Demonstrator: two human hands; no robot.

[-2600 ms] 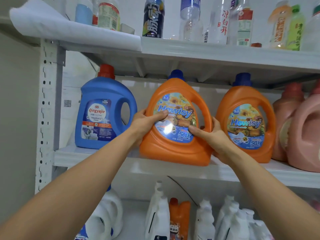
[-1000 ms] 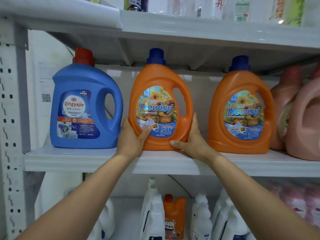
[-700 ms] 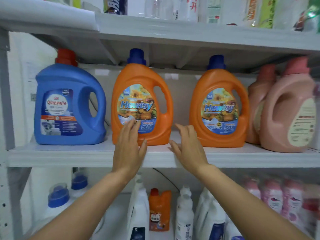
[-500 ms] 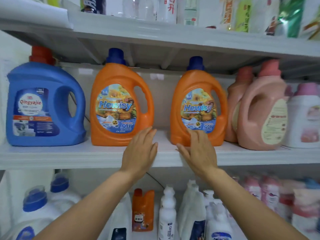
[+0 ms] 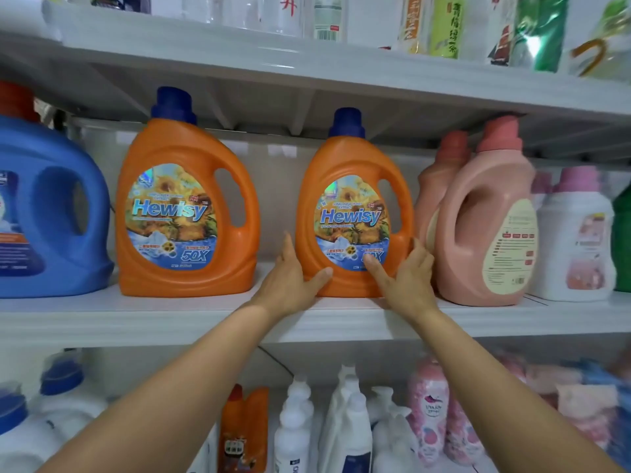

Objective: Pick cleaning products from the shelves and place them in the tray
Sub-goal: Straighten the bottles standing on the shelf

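Fingers point(image 5: 289, 254) clamped on orange jug point(image 5: 345, 165).
Left hand point(image 5: 286, 285) at 9 o'clock of its base, right hand point(image 5: 408, 285) at 3; stands on shelf point(image 5: 136, 319).

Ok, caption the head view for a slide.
Left hand and right hand hold the sides of an orange jug on the shelf, between its twin and a pink jug.
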